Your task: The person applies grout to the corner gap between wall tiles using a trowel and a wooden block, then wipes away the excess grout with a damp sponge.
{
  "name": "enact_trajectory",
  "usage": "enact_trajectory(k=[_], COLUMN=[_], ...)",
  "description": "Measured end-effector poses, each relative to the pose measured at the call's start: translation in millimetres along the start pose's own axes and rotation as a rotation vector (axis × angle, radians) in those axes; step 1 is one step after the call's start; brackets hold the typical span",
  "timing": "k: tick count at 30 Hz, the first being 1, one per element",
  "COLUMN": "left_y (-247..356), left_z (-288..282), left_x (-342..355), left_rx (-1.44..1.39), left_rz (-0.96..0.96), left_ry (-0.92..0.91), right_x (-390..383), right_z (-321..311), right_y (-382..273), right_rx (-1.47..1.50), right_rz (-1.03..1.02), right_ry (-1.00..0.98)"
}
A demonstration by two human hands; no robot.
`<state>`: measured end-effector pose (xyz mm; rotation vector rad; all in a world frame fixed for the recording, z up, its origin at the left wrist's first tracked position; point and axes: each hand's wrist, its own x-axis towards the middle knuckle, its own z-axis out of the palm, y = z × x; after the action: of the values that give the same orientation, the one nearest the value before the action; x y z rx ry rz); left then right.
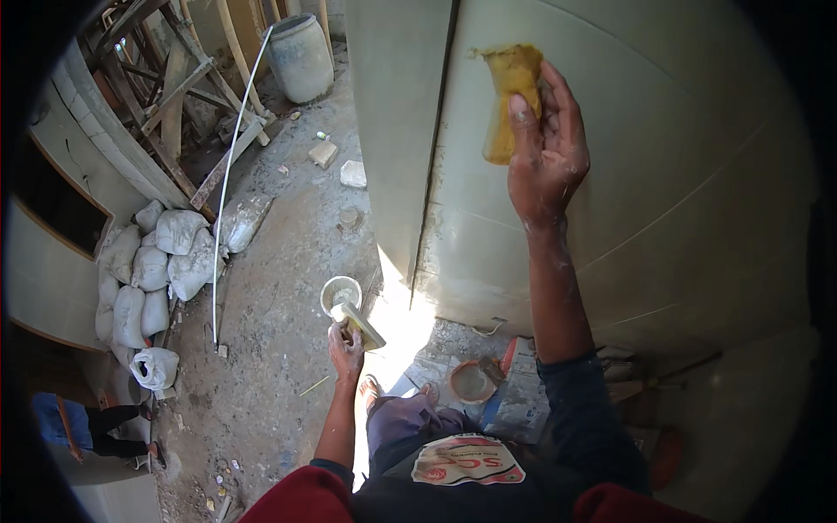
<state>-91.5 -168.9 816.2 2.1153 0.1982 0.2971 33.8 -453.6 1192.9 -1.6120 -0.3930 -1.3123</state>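
My right hand [547, 144] is raised against a pale greenish wall [663, 174] and grips a yellow-brown sponge [508, 98], pressed flat on the wall surface. My left hand [346, 346] hangs low and holds a putty-smeared trowel blade [357, 322] just above a small round white container [340, 292] on the ground. The wall's corner edge [436, 148] runs down between the two hands.
Several white filled sacks [157, 270] are piled at the left. A grey barrel [301, 57], wooden frames [166, 96] and a white pipe [231, 174] stand at the back. A shallow orange pan [472, 381] lies by my feet. Another person's legs [105, 427] show at far left.
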Motion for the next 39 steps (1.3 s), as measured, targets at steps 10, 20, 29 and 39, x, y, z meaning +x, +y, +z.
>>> enact_trajectory(k=[10, 20, 29, 39], left_y=[-53, -56, -60, -43], left_z=[-80, -120, -132, -128], left_x=[-34, -12, 27, 33], left_rx=[-0.103, -0.163, -0.148, -0.339], left_rz=[-0.032, -0.041, 0.036, 0.031], left_ry=[0.129, -0.064, -0.157, -0.212], right_x=[-15, -341, -263, 21], right_z=[57, 11, -16, 39], right_y=[15, 148, 46, -62], right_rx=[-0.682, -0.832, -0.561, -0.682], right_rz=[-0.207, 0.468, 0.595, -0.352], right_ry=[-0.135, -0.579, -0.101, -0.003])
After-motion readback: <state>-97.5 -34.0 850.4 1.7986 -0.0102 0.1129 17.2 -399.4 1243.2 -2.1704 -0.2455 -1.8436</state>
